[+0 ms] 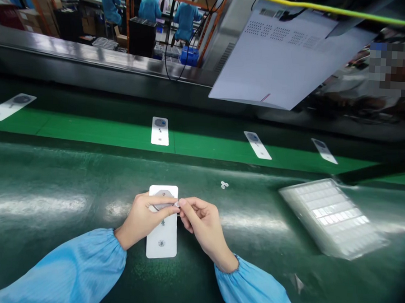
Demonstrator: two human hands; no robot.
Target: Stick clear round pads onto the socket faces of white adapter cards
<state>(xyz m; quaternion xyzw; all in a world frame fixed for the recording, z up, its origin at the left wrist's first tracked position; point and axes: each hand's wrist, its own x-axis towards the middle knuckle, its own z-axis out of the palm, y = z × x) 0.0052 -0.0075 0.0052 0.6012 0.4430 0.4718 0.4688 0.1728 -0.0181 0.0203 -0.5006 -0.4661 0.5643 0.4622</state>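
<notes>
White round-cornered panel [162, 233] with grey circle [164, 194] and dark markings [161, 243].

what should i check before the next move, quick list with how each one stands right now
1. White panel flat on the green work surface: ok.
2. Small white piece held at the meeting fingertips of the left hand and right hand: ok.
3. Which way the small white piece faces: cannot tell, it is tiny and partly covered by fingers.
4. Grey round area on the panel fully in sight: not ok, the left hand's fingers cover part of it.
5. Loose white discs clear of both hands: ok, grouped beyond the right hand.
6. Contents of the translucent pack at right: cannot tell, blurred.
</notes>
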